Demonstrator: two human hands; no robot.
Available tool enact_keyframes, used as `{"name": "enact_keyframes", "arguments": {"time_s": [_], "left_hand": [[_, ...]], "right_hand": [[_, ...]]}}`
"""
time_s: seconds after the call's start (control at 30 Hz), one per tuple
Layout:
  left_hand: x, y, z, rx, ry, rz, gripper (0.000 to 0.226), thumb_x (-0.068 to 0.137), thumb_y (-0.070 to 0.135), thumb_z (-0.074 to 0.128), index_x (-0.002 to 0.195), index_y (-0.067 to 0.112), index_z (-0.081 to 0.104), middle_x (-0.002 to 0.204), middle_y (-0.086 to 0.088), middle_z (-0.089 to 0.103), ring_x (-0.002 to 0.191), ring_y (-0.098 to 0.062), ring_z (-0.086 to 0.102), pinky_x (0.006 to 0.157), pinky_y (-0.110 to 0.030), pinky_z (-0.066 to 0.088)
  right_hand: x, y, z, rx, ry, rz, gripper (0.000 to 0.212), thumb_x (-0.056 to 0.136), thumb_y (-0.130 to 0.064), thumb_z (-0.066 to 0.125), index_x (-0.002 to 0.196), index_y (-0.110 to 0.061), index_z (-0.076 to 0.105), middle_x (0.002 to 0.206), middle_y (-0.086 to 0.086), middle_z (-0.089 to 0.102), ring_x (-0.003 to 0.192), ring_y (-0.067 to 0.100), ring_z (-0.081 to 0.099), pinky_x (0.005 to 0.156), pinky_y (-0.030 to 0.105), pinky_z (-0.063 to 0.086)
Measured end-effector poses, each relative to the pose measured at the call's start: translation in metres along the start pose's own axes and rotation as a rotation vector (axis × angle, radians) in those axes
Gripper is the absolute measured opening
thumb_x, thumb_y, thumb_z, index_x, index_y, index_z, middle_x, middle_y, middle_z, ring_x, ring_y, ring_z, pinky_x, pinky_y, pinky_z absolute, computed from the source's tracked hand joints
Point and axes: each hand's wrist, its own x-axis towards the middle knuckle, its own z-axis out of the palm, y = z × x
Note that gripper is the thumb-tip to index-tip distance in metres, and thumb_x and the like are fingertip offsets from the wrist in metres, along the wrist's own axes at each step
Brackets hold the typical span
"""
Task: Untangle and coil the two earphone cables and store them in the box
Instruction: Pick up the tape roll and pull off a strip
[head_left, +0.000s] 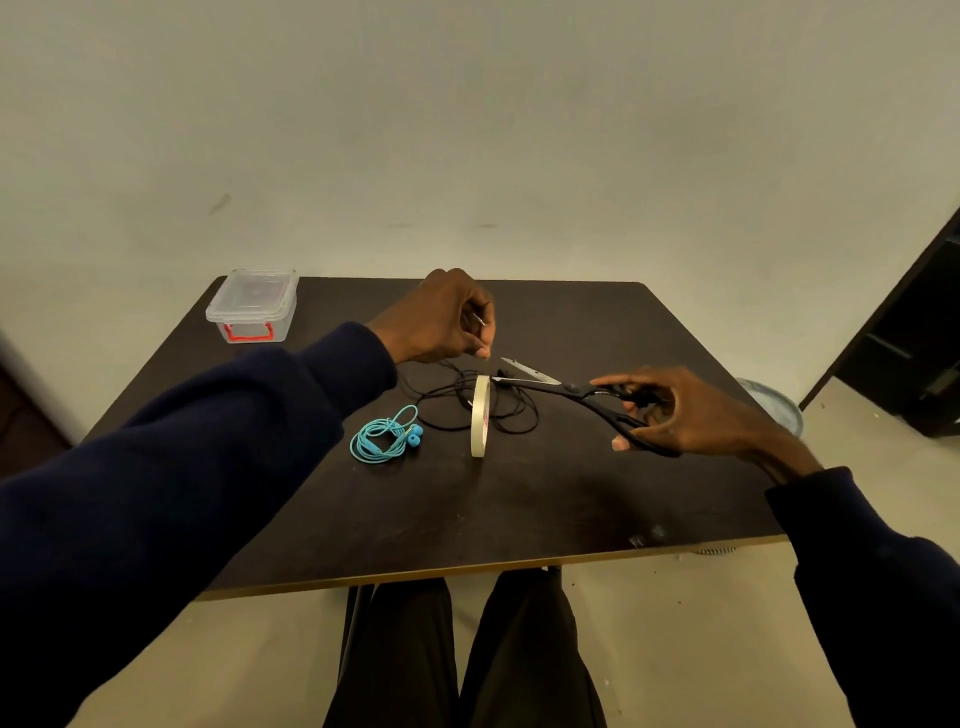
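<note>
A blue earphone cable (386, 437) lies coiled on the dark table (519, 509), left of centre. A black earphone cable (511, 415) lies loose and tangled behind a roll of tape (480, 415) that stands on edge. My left hand (441, 317) hovers above the black cable with fingers pinched on a thin strip of tape. My right hand (691, 410) holds black scissors (587, 392) with the blades open, pointing left toward my left hand. A clear plastic box (253, 306) with a red latch stands shut at the table's far left corner.
A pale wall rises behind the table. Dark furniture (914, 353) stands at the right edge, and a round pale bucket rim (774, 405) shows on the floor beyond the table's right side. My legs are under the table's near edge.
</note>
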Motion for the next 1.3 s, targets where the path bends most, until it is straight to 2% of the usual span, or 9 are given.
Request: {"name": "enact_keyframes", "arguments": {"time_s": [0.17,0.33,0.47,0.7,0.83,0.97,1.1,1.2,1.3], "left_hand": [[0.001,0.000,0.002,-0.008,0.001,0.003,0.012,0.077,0.006,0.085,0.081,0.006,0.074,0.079,0.002,0.074,0.072,0.002,0.070,0.072,-0.010,0.054],[0.001,0.001,0.001,-0.003,0.006,0.000,0.013,0.077,0.007,0.085,0.083,0.005,0.074,0.079,0.003,0.074,0.070,0.006,0.068,0.068,-0.007,0.051],[0.002,0.001,0.001,0.015,0.011,-0.008,0.013,0.077,0.009,0.085,0.083,0.006,0.074,0.080,0.003,0.074,0.073,-0.002,0.071,0.073,-0.016,0.058],[0.002,0.003,0.003,0.030,0.021,-0.022,0.012,0.078,0.009,0.085,0.082,0.007,0.074,0.080,0.004,0.074,0.073,-0.003,0.071,0.075,-0.021,0.059],[0.003,0.002,0.002,0.033,0.016,-0.037,0.013,0.078,0.009,0.085,0.083,0.007,0.073,0.080,0.005,0.073,0.073,-0.003,0.071,0.072,-0.018,0.057],[0.003,0.002,0.001,0.024,0.028,-0.045,0.013,0.078,0.008,0.084,0.083,0.006,0.073,0.080,0.003,0.073,0.073,-0.002,0.070,0.062,-0.011,0.052],[0.002,0.002,0.001,0.019,0.046,-0.054,0.013,0.079,0.008,0.083,0.085,0.004,0.073,0.078,0.006,0.070,0.071,-0.001,0.068,0.055,-0.005,0.048],[0.003,-0.001,0.002,0.027,0.066,-0.061,0.013,0.079,0.009,0.084,0.085,0.006,0.073,0.077,0.008,0.069,0.070,0.001,0.067,0.061,-0.009,0.049],[0.003,-0.002,0.005,0.029,0.075,-0.060,0.013,0.078,0.010,0.085,0.084,0.008,0.074,0.078,0.007,0.070,0.071,0.000,0.067,0.065,-0.012,0.049]], "right_hand": [[0.014,-0.014,0.011,-0.012,-0.008,-0.052,0.074,0.068,-0.039,0.089,0.136,-0.033,0.060,0.093,-0.008,0.060,0.075,-0.006,0.059,0.063,0.012,0.047],[0.026,-0.026,0.013,-0.029,-0.008,-0.084,0.071,0.071,-0.039,0.087,0.136,-0.032,0.059,0.087,0.003,0.064,0.071,0.009,0.059,0.063,0.018,0.050],[0.027,-0.028,0.015,-0.083,0.018,-0.091,0.067,0.073,-0.037,0.086,0.135,-0.031,0.060,0.086,-0.001,0.066,0.075,0.015,0.062,0.065,0.024,0.052],[0.028,-0.025,0.015,-0.111,0.069,-0.088,0.057,0.077,-0.033,0.085,0.131,-0.027,0.065,0.083,-0.003,0.071,0.070,0.014,0.064,0.062,0.020,0.049],[0.029,-0.027,0.015,-0.092,0.099,-0.093,0.049,0.079,-0.026,0.084,0.126,-0.026,0.069,0.082,-0.013,0.073,0.066,0.009,0.064,0.059,0.016,0.045],[0.030,-0.027,0.014,-0.059,0.117,-0.061,0.036,0.081,-0.016,0.083,0.116,-0.017,0.076,0.084,-0.033,0.066,0.073,-0.008,0.066,0.064,0.006,0.045],[0.030,-0.027,0.014,-0.039,0.111,-0.046,0.031,0.083,-0.011,0.080,0.113,-0.009,0.075,0.086,-0.021,0.069,0.064,-0.017,0.060,0.058,0.002,0.042],[0.028,-0.026,0.018,-0.023,0.120,-0.020,0.039,0.083,-0.015,0.081,0.120,-0.015,0.072,0.076,-0.015,0.072,0.057,-0.007,0.061,0.054,0.006,0.043],[0.025,-0.022,0.025,0.002,0.086,0.003,0.048,0.081,-0.024,0.083,0.126,-0.026,0.069,0.079,-0.004,0.076,0.065,0.004,0.067,0.061,0.013,0.048]]}}
